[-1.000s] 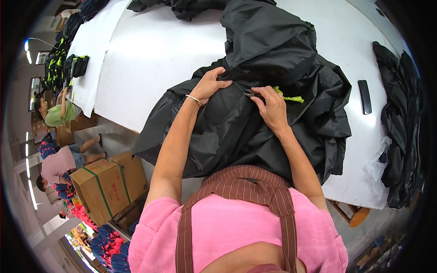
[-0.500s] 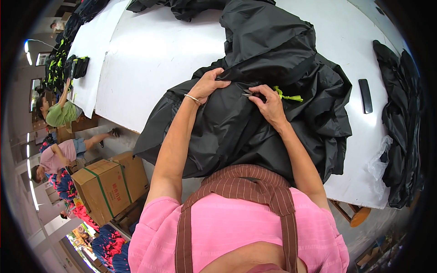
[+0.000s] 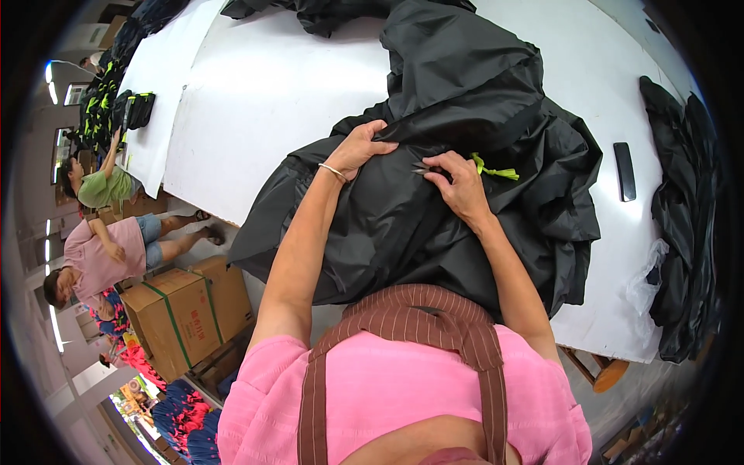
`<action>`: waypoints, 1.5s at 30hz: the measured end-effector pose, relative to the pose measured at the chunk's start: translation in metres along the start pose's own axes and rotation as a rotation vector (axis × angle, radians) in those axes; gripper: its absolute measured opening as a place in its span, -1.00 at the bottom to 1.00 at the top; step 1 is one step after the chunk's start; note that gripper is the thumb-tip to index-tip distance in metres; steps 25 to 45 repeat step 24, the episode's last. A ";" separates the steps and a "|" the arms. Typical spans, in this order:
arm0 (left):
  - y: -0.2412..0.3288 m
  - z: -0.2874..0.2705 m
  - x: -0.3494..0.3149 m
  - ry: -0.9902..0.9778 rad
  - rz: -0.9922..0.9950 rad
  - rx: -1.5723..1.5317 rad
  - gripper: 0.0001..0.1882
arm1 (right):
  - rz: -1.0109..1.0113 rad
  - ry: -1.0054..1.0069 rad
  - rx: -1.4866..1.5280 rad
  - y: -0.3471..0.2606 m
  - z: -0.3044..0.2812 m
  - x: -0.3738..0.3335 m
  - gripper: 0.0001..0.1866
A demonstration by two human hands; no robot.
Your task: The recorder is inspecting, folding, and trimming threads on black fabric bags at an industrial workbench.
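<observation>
A black garment of thin, shiny cloth (image 3: 364, 221) lies heaped on the white table before me and hangs over its near edge. My left hand (image 3: 360, 149) pinches a fold of it between thumb and fingers. Just to the right, my right hand (image 3: 463, 186) is closed around small thread snips (image 3: 421, 168), whose pale metal tips point left over the cloth. Most of the snips is hidden by my fingers. Beside that hand a bright yellow-green strip (image 3: 496, 170) lies on the garment.
A black phone-like slab (image 3: 624, 171) lies on the white table (image 3: 256, 101). Dark garments (image 3: 673, 209) and a clear plastic bag (image 3: 643, 280) are at the right edge. At left are cardboard boxes (image 3: 186, 310), a person in pink (image 3: 105, 252) and another in green (image 3: 105, 186).
The person in pink at left has come nearer, toward the boxes. My hands stay at nearly the same place on the garment, and the snips' tips show a little more clearly.
</observation>
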State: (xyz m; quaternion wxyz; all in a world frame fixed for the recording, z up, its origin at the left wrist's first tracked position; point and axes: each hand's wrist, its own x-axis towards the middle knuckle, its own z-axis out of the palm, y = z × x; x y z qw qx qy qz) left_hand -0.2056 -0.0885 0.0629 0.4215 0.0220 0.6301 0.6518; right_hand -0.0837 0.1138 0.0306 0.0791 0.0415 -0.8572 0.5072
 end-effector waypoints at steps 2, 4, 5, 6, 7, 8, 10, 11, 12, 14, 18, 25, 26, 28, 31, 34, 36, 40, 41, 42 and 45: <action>-0.001 -0.002 0.001 -0.008 -0.003 -0.002 -0.76 | 0.001 -0.051 0.004 -0.004 -0.003 0.000 -0.77; 0.001 0.003 -0.001 -0.002 -0.009 -0.022 -0.78 | 0.079 -0.043 0.147 -0.011 -0.009 -0.001 -0.79; -0.001 -0.001 0.000 0.004 -0.004 -0.020 -0.78 | 0.111 -0.050 0.143 -0.012 -0.010 -0.001 -0.80; -0.004 -0.004 0.001 -0.002 -0.009 -0.011 -0.78 | 0.105 -0.052 0.146 -0.013 -0.010 -0.001 -0.80; -0.006 -0.008 0.001 -0.007 -0.015 -0.001 -0.78 | 0.089 -0.045 0.103 -0.015 -0.010 0.000 -0.81; -0.004 -0.006 0.002 -0.011 -0.016 0.001 -0.78 | 0.082 -0.033 0.058 -0.014 -0.010 -0.001 -0.83; -0.001 -0.001 0.002 0.006 -0.010 0.003 -0.78 | 0.050 -0.026 0.010 -0.010 -0.008 0.001 -0.85; -0.002 -0.002 0.001 0.008 -0.011 0.005 -0.78 | 0.012 -0.026 -0.036 -0.010 -0.007 0.002 -0.87; -0.002 -0.004 0.001 -0.001 -0.005 0.001 -0.78 | 0.012 -0.026 -0.033 -0.012 -0.006 0.003 -0.87; -0.002 -0.005 0.002 -0.016 0.000 0.000 -0.78 | -0.053 0.004 -0.076 -0.017 -0.006 0.006 -0.89; 0.000 0.001 0.005 -0.007 0.001 0.041 -0.78 | -0.083 -0.005 -0.158 -0.010 -0.011 0.003 -0.89; -0.002 -0.006 0.003 0.104 0.074 0.390 -0.76 | 0.088 0.244 0.201 -0.020 -0.050 -0.011 -0.89; -0.002 -0.006 0.003 0.104 0.074 0.390 -0.76 | 0.088 0.244 0.201 -0.020 -0.050 -0.011 -0.89; -0.002 -0.006 0.003 0.104 0.074 0.390 -0.76 | 0.088 0.244 0.201 -0.020 -0.050 -0.011 -0.89; -0.002 -0.006 0.003 0.104 0.074 0.390 -0.76 | 0.088 0.244 0.201 -0.020 -0.050 -0.011 -0.89; -0.002 -0.006 0.003 0.104 0.074 0.390 -0.76 | 0.088 0.244 0.201 -0.020 -0.050 -0.011 -0.89; -0.002 -0.006 0.003 0.104 0.074 0.390 -0.76 | 0.088 0.244 0.201 -0.020 -0.050 -0.011 -0.89; -0.002 -0.006 0.003 0.104 0.074 0.390 -0.76 | 0.088 0.244 0.201 -0.020 -0.050 -0.011 -0.89; -0.002 -0.006 0.003 0.104 0.074 0.390 -0.76 | 0.088 0.244 0.201 -0.020 -0.050 -0.011 -0.89; -0.002 -0.006 0.003 0.104 0.074 0.390 -0.76 | 0.088 0.244 0.201 -0.020 -0.050 -0.011 -0.89; -0.002 -0.006 0.003 0.104 0.074 0.390 -0.76 | 0.088 0.244 0.201 -0.020 -0.050 -0.011 -0.89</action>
